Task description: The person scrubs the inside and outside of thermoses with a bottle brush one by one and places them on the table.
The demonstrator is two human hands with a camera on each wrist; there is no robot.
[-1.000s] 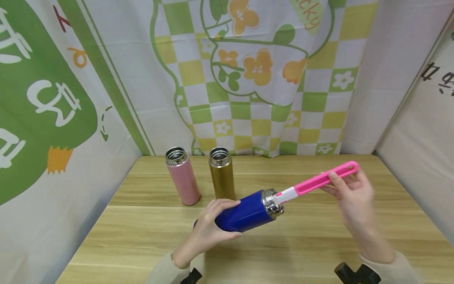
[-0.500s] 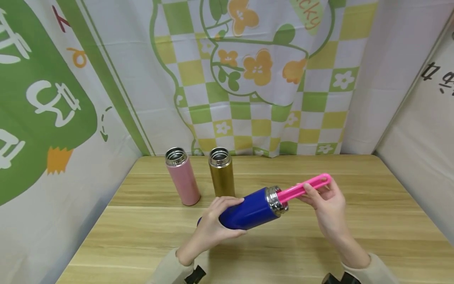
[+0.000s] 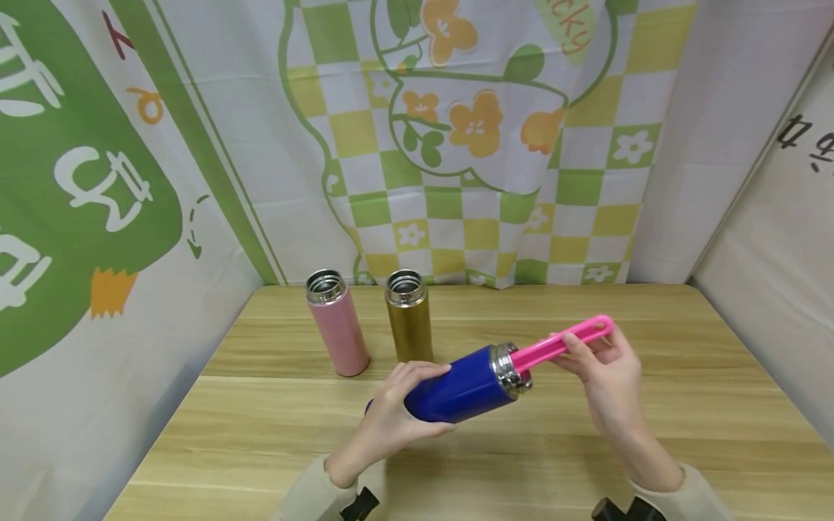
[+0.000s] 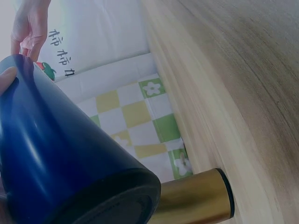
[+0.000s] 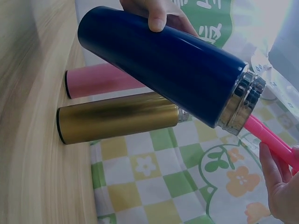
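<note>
My left hand (image 3: 394, 405) grips a blue thermos bottle (image 3: 459, 387) round its body, tilted with its steel mouth up to the right. In the right wrist view the blue thermos bottle (image 5: 163, 65) is off the wooden surface. The fingers and thumb of my right hand (image 3: 606, 369) pinch the pink handle of a bottle brush (image 3: 554, 349). Its lower part is inside the bottle's mouth, so the brush head is hidden. The same pink handle (image 5: 271, 140) enters the steel neck (image 5: 242, 100) at a slant in the right wrist view.
A pink thermos bottle (image 3: 339, 329) and a gold thermos bottle (image 3: 409, 322) stand uncapped behind the left hand. The wooden table (image 3: 260, 434) meets a printed curtain (image 3: 456, 239) at the back, with hanging cloth on both sides.
My right hand has moved left and pushed the brush deeper, its white section going out of sight inside the bottle. Over the last half second the handle has barely shifted.
</note>
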